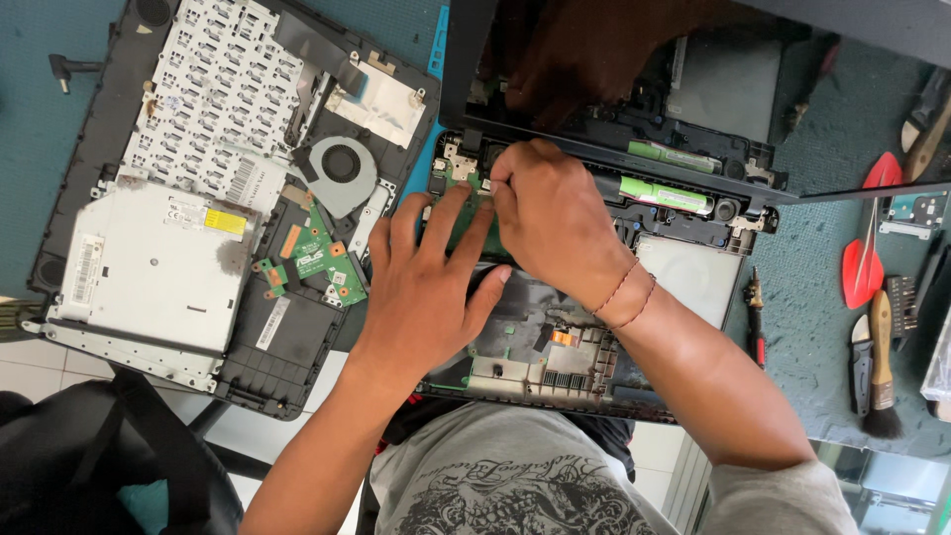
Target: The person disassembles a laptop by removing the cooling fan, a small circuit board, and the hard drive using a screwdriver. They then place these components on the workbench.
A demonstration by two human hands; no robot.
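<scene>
The fingers of the left hand (421, 287) are spreading wide and lying flat on the green board (458, 220) inside the open laptop base (693, 272), with the thumb resting on the dark film just below. The fingers of the right hand (550, 213) are curling narrow, pinching at a point on the board's upper edge beside the left hinge (456, 159); what they are gripping cannot be told, as the knuckles are hiding it. A thin red cord bracelet (626, 292) is sitting on the right wrist.

The board is lying in the upper left part of the base, near the hinge line. The base is resting at the mat's near edge, partly overhanging it above the person's lap. The dark lid (614, 154) is standing open along the base's far side, and a green cylindrical cell (666, 195) is showing just under the lid's edge.

A second, detached case (158, 149) is lying inside-up at the teal mat's (30, 139) left side, carrying a white keyboard backing (213, 89), a grey fan (340, 168), a small green board (322, 258) and a silver drive (149, 272). At the mat's right edge, red pry tools (862, 248), a brush (880, 367) and a red-handled screwdriver (758, 322) are lying well apart from both hands.
</scene>
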